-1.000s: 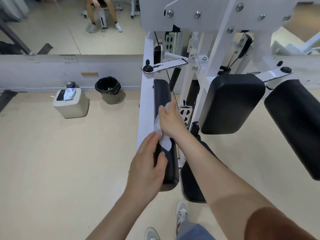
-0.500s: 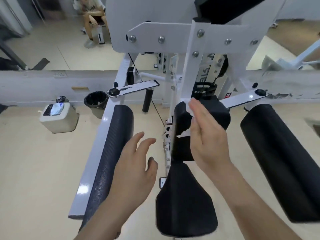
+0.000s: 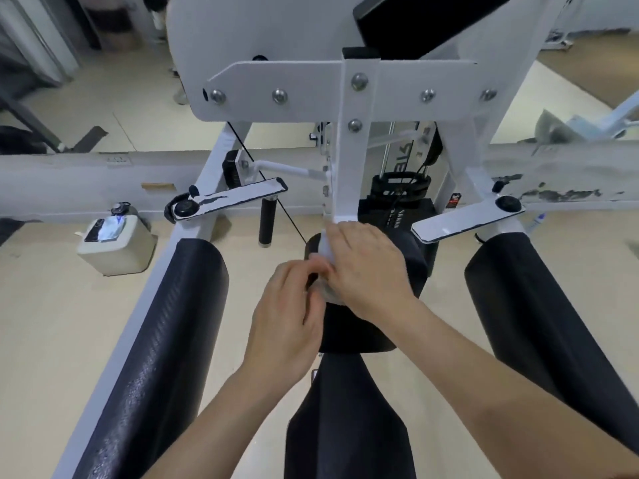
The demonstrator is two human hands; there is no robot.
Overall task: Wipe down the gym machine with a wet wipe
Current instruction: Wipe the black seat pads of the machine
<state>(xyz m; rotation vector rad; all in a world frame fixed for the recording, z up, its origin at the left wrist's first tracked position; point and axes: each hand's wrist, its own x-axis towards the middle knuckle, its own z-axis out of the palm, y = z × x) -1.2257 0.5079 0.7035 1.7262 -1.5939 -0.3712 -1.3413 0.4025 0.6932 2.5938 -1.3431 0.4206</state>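
- Half a second ago my left hand (image 3: 287,316) hovered open, apart from the right. Now it has come up and the two hands meet.
- My right hand (image 3: 366,267) held the wet wipe (image 3: 326,252) up beside the middle pad (image 3: 420,267) then. Now it is palm down on top of that pad.
- Left hand: fingers curled, thumb and fingertips pinch the wipe's near edge.
- Right hand: fingers curved over the wipe, holding it on the pad top. Thumb hidden.
- Wipe is bunched between both hands, mostly covered, white bits showing at the right fingertips and under the palm.
- Around: beige box (image 3: 117,250) on the floor far left, long left pad (image 3: 162,340), white frame post (image 3: 345,167) just behind the hands, seat (image 3: 345,430) below, right pad (image 3: 539,323).
- My forearms hide part of the seat and right pad.
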